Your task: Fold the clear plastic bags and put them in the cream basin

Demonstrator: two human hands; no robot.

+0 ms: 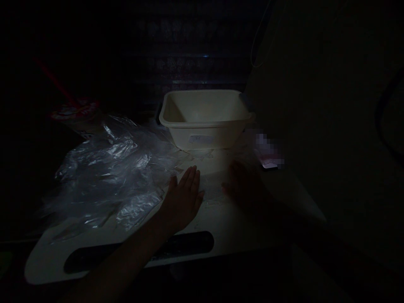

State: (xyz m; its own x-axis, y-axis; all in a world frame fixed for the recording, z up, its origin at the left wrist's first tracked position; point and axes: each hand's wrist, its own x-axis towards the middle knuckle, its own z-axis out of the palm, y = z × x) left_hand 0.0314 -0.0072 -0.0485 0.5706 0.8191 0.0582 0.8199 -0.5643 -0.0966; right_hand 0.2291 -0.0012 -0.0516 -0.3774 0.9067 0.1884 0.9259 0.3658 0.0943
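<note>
The scene is very dark. My left hand (184, 198) lies flat, fingers stretched out, on a large white board (221, 219) with a slot handle (139, 251) near its front edge. My right hand (244, 185) rests palm down on the same board, just to the right, in deep shadow; its fingers look extended. Just beyond both hands stands a cream plastic tub (205, 118) with a label on its front wall. Crumpled clear plastic film (107, 176) covers the board's left part, touching my left hand's side.
A red-topped packet or cup with a red straw-like stick (74, 111) sits at the back left. A small pale card or packet (269, 158) lies right of the tub. A large dark mass fills the right side; a thin cord (257, 42) hangs at the back.
</note>
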